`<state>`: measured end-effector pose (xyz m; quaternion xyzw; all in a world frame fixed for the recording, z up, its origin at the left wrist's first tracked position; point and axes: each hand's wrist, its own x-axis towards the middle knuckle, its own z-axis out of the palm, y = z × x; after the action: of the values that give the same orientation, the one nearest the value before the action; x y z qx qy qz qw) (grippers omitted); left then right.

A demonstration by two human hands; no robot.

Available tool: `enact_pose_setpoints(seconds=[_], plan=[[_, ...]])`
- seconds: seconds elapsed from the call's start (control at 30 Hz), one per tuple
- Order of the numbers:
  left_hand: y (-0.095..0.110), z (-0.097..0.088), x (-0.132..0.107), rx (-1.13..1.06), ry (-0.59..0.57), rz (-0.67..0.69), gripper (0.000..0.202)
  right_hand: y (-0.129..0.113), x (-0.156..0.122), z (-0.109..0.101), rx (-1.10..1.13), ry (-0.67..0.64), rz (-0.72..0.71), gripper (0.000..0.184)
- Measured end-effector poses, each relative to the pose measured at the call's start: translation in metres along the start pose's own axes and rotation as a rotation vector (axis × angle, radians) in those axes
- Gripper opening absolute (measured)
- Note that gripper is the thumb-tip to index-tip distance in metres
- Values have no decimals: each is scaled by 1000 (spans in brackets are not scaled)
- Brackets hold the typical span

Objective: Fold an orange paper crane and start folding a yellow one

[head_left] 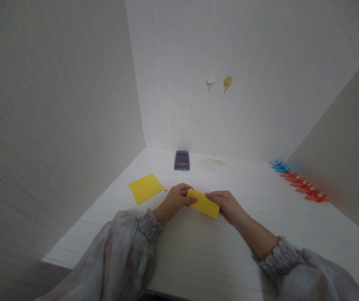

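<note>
Here's the folded yellow paper [203, 203], a flat oblong strip with crisp straight edges, matte and bright, tilted so its left end sits higher and farther off than its right. It sits just above the white table [198, 251] near the middle, right between both hands. The left hand [176, 199] has it by the left end, thumb lying across the top of the sheet and fingers curled narrow behind it, a tight pinch. The right hand [226, 205] clamps the right end, fingers drawn close together over the upper edge, thumb tucked out of sight beneath, so how it presses underneath can't be told. Both wrists come out of loose, pale grey sleeves [126, 246] with gathered, ribbed cuffs, soft and crumpled. The table shows a faint wood grain in pale streaks. To the left of the hands, a second yellow sheet [146, 187] lies flat, an unfolded square turned like a diamond, apart from the left hand. Farther back stands a small dark box [182, 160], blurred. Along the right edge runs a row of folded paper figures, blue ones [279, 166] at the far end, orange ones [305, 187] nearer, pointed and spiky in outline. Two small hooks [219, 83] sit on the back wall, one white, one yellow.
</note>
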<state>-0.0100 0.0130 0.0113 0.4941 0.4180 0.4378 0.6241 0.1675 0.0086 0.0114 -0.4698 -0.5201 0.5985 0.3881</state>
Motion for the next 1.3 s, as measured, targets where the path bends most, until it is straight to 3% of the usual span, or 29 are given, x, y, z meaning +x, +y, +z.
enact_pose_setpoints(seconds=[0.47,0.93,1.1,1.2,1.3], plan=[[-3,-2,2,-6,-25,4,38,-3,0,-3,-10,-69,38,38],[-3,-6,5,75,44,35,36,-2,3,-7,-91,-42,46,30],[-7,-10,3,336,-23,110,29,-1,3,-8,-82,-72,83,28],[-7,-12,1,589,-7,194,23,-1,3,-8,-86,-84,96,28],[-5,-11,-1,682,4,240,25,-1,3,-7,-96,-101,90,29]])
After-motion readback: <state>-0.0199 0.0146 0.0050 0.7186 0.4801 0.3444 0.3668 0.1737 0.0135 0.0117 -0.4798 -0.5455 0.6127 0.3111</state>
